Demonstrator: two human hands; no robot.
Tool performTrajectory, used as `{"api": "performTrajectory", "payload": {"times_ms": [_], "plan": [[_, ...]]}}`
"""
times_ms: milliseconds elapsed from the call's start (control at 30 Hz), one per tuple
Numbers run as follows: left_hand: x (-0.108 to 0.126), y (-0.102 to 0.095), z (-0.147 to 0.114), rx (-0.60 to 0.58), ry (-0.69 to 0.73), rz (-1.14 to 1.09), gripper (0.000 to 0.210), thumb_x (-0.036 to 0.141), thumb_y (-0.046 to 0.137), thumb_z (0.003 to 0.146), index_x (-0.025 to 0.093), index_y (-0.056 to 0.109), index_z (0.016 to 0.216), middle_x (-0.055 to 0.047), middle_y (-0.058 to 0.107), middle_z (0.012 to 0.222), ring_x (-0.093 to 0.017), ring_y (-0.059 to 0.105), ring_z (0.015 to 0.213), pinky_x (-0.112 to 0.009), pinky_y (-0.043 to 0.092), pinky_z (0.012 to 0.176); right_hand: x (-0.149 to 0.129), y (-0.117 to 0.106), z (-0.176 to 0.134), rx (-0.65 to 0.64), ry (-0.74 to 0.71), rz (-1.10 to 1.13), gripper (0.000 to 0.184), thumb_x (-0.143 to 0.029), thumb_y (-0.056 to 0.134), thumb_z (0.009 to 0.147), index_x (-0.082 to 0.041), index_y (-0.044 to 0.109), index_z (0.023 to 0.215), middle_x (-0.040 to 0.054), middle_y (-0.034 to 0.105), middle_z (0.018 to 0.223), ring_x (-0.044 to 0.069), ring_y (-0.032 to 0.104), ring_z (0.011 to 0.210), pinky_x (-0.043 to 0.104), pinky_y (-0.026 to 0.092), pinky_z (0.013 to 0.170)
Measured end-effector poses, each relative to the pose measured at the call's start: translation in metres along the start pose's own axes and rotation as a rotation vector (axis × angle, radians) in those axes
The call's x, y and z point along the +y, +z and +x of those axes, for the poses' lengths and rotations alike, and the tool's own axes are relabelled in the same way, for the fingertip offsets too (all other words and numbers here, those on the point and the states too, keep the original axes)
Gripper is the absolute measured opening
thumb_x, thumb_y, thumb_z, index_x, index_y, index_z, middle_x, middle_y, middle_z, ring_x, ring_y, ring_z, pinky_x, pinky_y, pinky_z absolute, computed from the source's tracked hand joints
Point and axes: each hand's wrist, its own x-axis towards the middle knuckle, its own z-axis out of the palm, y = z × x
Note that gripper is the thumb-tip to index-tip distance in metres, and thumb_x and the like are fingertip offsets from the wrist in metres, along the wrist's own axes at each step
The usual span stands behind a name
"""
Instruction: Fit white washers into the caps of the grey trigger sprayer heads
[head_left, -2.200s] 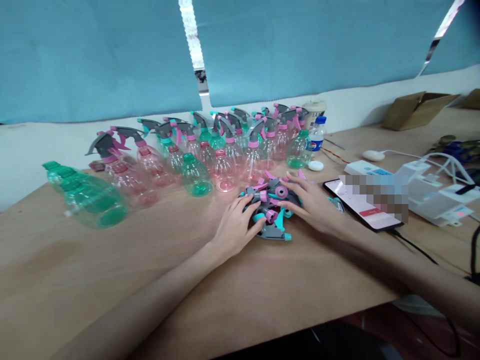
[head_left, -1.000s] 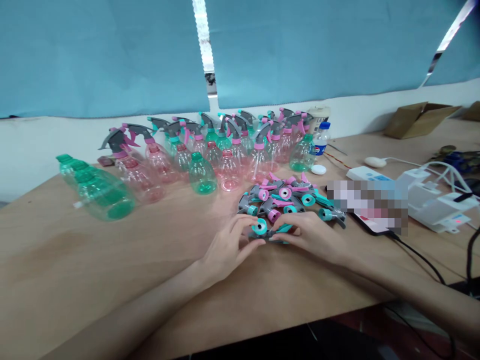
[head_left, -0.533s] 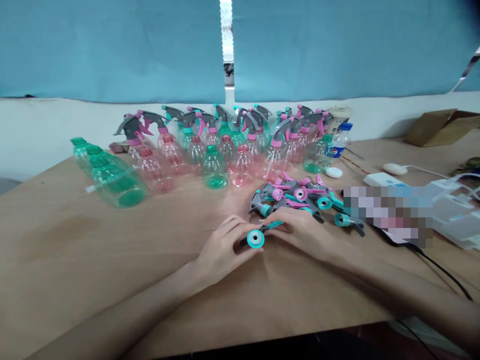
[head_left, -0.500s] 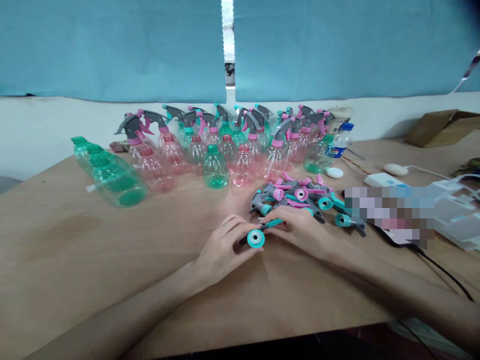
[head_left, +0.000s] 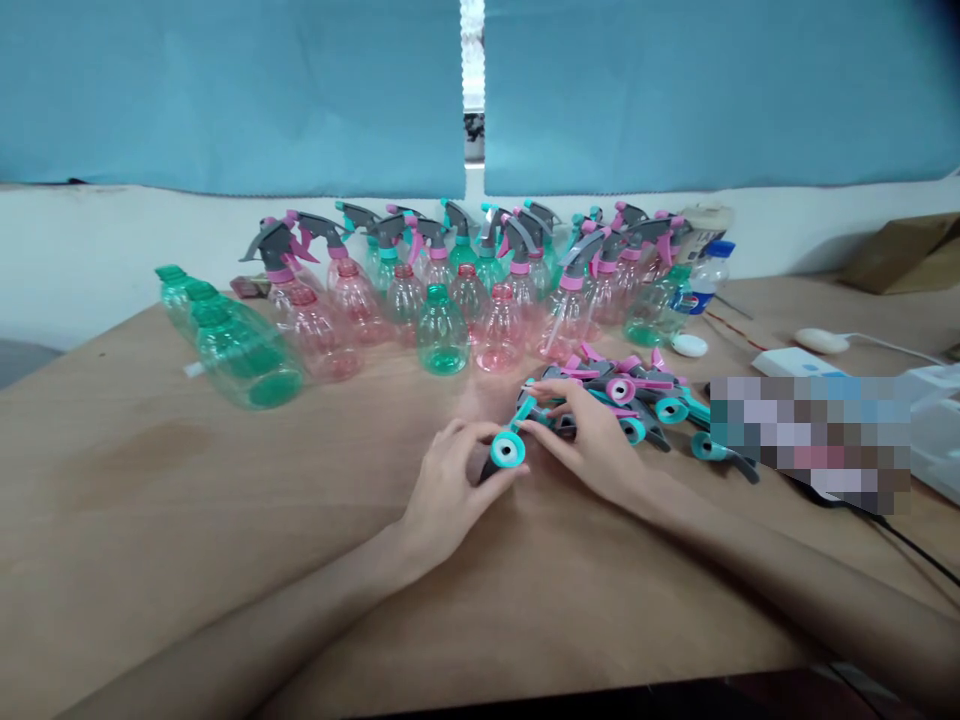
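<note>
My left hand is closed around the dark body of a trigger sprayer head, whose round teal collar with a white centre faces me. My right hand has its thumb and fingers on the sprayer head's teal trigger, which points up and away. Just beyond that hand lies a pile of loose grey sprayer heads with pink or teal collars and triggers. Behind both hands stand uncapped bottles, among them a green bottle and a pink bottle.
Several bottles fitted with sprayer heads, such as a pink one, stand along the wall. Green bottles lean at the left. To the right are a blue-capped drink bottle, a white lid, a cabled mouse-like object and a cardboard box.
The trigger now points more away from me, and my right fingers have shifted along it with the hand more upright. The whole view has swung slightly left.
</note>
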Motion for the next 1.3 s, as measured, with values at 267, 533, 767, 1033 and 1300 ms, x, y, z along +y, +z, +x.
{"api": "performTrajectory", "payload": {"times_ms": [267,533,767,1033,1300], "plan": [[-0.009,0.000,0.005,0.076,-0.186,-0.044,0.024,0.029,0.072,0.075,0.023,0.059,0.094,0.000,0.065,0.094,-0.019,0.060,0.083,-0.035,0.049,0.077,0.006,-0.004,-0.013,-0.173,-0.205,-0.183,0.017,-0.023,0.048,0.091,-0.022,0.057,0.106,0.0076,0.065,0.106,0.023,0.058,0.103,0.043,0.048,0.088],[-0.007,0.001,0.004,0.054,-0.178,-0.047,0.026,0.027,0.075,0.072,0.025,0.060,0.093,0.001,0.064,0.093,-0.018,0.058,0.080,-0.033,0.050,0.072,0.007,-0.006,-0.010,-0.171,-0.211,-0.411,0.014,-0.022,0.048,0.091,-0.021,0.062,0.090,0.0060,0.069,0.094,0.023,0.060,0.089,0.048,0.037,0.095],[-0.006,0.001,0.004,0.033,-0.135,-0.043,0.025,0.026,0.076,0.072,0.024,0.060,0.091,0.001,0.064,0.091,-0.018,0.058,0.082,-0.032,0.049,0.070,-0.002,-0.008,-0.016,-0.078,-0.179,-0.213,0.012,-0.018,0.048,0.090,-0.022,0.058,0.092,0.0044,0.067,0.091,0.021,0.060,0.088,0.046,0.040,0.092],[-0.002,0.000,0.004,0.019,-0.018,-0.049,0.022,0.019,0.072,0.075,0.023,0.059,0.092,0.003,0.063,0.088,-0.016,0.057,0.083,-0.028,0.047,0.070,-0.024,0.000,-0.029,-0.175,-0.082,0.092,0.018,-0.028,0.049,0.092,-0.019,0.057,0.106,-0.0001,0.061,0.072,0.011,0.057,0.058,0.023,0.047,0.056],[-0.002,0.001,0.003,0.008,-0.012,-0.030,0.020,0.024,0.071,0.077,0.021,0.058,0.092,0.001,0.062,0.088,-0.017,0.056,0.084,-0.028,0.046,0.071,-0.024,0.002,-0.028,-0.171,-0.093,0.076,0.024,-0.029,0.048,0.093,-0.014,0.057,0.109,-0.0006,0.060,0.066,0.010,0.053,0.052,0.021,0.043,0.053]]}}
